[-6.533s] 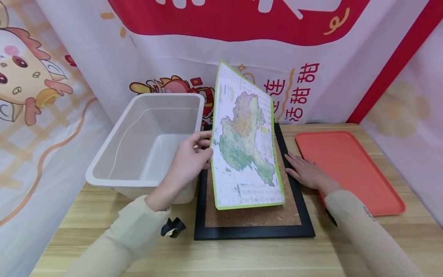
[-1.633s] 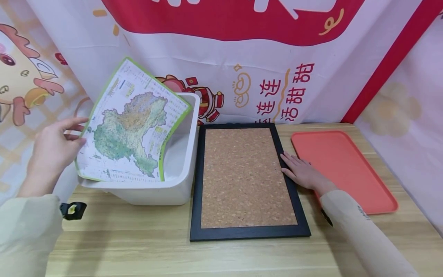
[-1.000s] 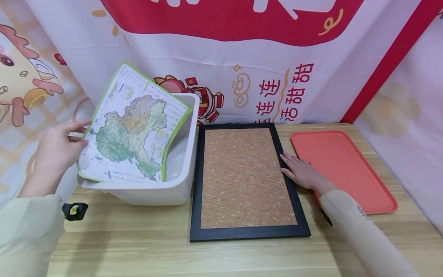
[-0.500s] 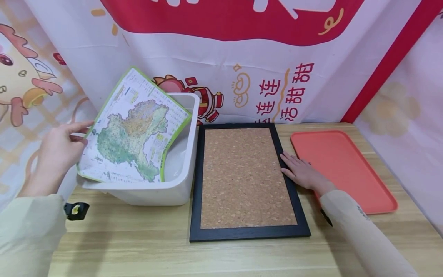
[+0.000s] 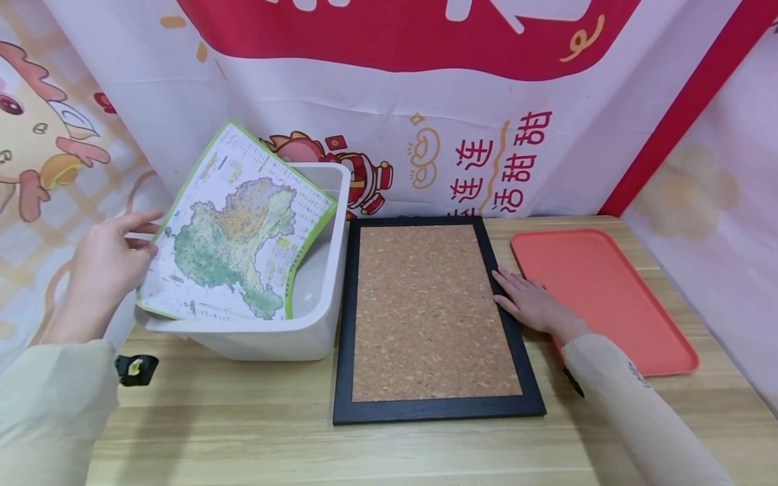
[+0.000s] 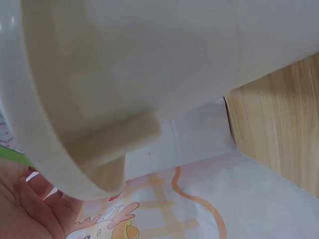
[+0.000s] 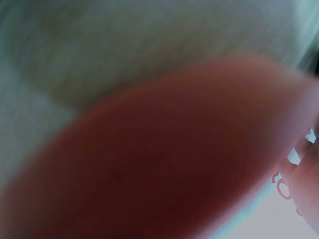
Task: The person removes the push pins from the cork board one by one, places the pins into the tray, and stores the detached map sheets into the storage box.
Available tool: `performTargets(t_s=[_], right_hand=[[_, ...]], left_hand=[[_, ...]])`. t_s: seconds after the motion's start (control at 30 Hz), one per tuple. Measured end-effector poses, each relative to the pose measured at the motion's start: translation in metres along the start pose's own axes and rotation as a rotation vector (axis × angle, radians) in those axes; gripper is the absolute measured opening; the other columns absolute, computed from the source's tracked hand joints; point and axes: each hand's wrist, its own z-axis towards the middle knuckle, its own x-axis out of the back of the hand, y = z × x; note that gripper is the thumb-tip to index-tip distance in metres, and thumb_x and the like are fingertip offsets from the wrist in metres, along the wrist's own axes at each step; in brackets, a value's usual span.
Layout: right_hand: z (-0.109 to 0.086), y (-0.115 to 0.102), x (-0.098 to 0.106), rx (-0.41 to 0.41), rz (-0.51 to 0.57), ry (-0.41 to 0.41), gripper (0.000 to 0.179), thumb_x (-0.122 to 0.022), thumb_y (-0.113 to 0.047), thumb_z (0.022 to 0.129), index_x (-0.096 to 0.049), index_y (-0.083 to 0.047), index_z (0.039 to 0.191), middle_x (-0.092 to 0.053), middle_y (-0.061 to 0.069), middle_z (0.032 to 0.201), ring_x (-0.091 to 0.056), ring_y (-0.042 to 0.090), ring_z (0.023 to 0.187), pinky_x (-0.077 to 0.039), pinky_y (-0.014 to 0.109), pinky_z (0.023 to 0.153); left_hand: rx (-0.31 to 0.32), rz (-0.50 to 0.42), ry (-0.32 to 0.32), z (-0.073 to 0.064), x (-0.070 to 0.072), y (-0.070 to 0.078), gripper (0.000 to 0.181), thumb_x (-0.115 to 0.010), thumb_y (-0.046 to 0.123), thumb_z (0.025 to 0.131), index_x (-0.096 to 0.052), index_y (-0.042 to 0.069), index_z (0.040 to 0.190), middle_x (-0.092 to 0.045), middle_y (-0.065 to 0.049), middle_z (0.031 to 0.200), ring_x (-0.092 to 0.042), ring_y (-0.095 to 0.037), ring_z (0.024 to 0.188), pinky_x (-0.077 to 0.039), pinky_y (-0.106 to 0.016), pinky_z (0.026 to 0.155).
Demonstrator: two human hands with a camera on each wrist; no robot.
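Note:
In the head view, my left hand point(image 5: 109, 270) pinches the left edge of a map sheet point(image 5: 227, 236) with a green border. The sheet leans tilted over the white plastic bin point(image 5: 304, 326), its lower edge near the front rim and its top corner above the bin. The left wrist view shows the hand's fingers point(image 6: 42, 204) beside the bin's rim and a bit of green edge. My right hand point(image 5: 531, 304) rests with fingers extended on the right border of a black-framed cork board point(image 5: 434, 310). The right wrist view is mostly blurred.
A red tray point(image 5: 614, 304) lies right of the cork board, partly behind my right forearm. The wooden table point(image 5: 255, 425) extends in front. A printed cloth backdrop point(image 5: 377, 94) hangs close behind the bin, board and tray.
My left hand has carried the map sheet from above the cork board leftward over the bin. Lately the sheet has sunk slightly. My right hand stays on the frame.

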Motion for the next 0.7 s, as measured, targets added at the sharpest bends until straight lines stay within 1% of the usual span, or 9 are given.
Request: performTargets(t_s=[0.2,0.33,0.53,0.7], right_hand=[[-0.0011,0.0000,0.0006,0.002,0.005,0.000,0.068,-0.027,-0.051,0.102,-0.009,-0.014,0.155,-0.008,0.015,0.162,-0.013,0.043,0.146,-0.012,0.063,0.115],[-0.0015,-0.0004,0.0012,0.003,0.006,-0.003,0.067,-0.027,-0.051,0.102,-0.009,-0.014,0.155,-0.008,0.016,0.162,-0.013,0.043,0.146,-0.011,0.064,0.115],[-0.0013,-0.0009,0.0014,0.003,0.010,0.001,0.067,-0.028,-0.050,0.102,-0.008,-0.014,0.155,-0.008,0.015,0.162,-0.012,0.043,0.146,-0.011,0.064,0.115],[-0.0014,-0.0008,0.0017,0.006,0.016,-0.003,0.067,-0.028,-0.050,0.102,-0.008,-0.013,0.155,-0.007,0.016,0.162,-0.012,0.044,0.146,-0.010,0.064,0.115]], left_hand=[[0.014,0.010,-0.010,0.0008,0.0002,0.0030,0.055,-0.044,-0.006,0.086,-0.046,0.002,0.140,-0.054,-0.031,0.127,-0.053,-0.044,0.105,-0.035,-0.020,0.055],[0.007,0.017,-0.007,0.0008,0.0001,0.0036,0.057,-0.044,-0.006,0.083,-0.046,0.001,0.139,-0.053,-0.032,0.127,-0.054,-0.045,0.106,-0.034,-0.020,0.054],[0.006,0.034,0.002,0.0003,-0.0008,0.0049,0.054,-0.042,-0.006,0.083,-0.049,0.001,0.137,-0.051,-0.032,0.128,-0.054,-0.046,0.106,-0.034,-0.024,0.058],[0.013,0.042,0.002,-0.0003,-0.0021,0.0061,0.056,-0.041,-0.006,0.082,-0.049,0.003,0.137,-0.047,-0.031,0.129,-0.050,-0.046,0.106,-0.035,-0.027,0.054]])
